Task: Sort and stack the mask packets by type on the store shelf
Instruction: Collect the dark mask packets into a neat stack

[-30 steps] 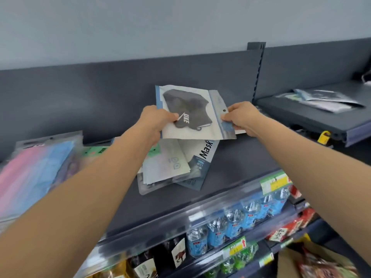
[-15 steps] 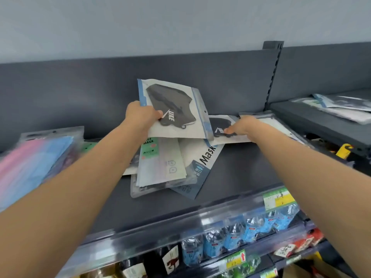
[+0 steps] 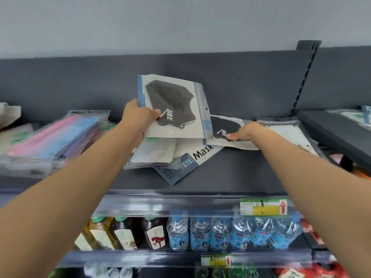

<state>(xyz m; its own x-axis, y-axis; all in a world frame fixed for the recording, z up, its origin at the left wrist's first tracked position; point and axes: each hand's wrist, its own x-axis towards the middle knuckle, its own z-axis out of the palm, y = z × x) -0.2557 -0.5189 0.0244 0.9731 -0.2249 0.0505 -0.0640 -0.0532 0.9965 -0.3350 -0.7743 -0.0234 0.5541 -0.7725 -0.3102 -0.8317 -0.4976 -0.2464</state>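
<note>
Dark shelf (image 3: 230, 173), sorting by type.
Raised packet (image 3: 174, 109) clasped by left grip (image 3: 141, 117); right grip (image 3: 245, 132) touches its twin (image 3: 222, 127), hold unclear. Align edges, lay squarely on top.

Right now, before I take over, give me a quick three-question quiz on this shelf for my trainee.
1. True or false: the left hand holds a black packet clear of the shelf.
2. The right hand touches: A nothing; B a second black packet lying flat; C a basket.
3. Fill in: the blue-white packet beneath the held one reads "____".
Key: 1 true; 2 B; 3 Mask.
</note>
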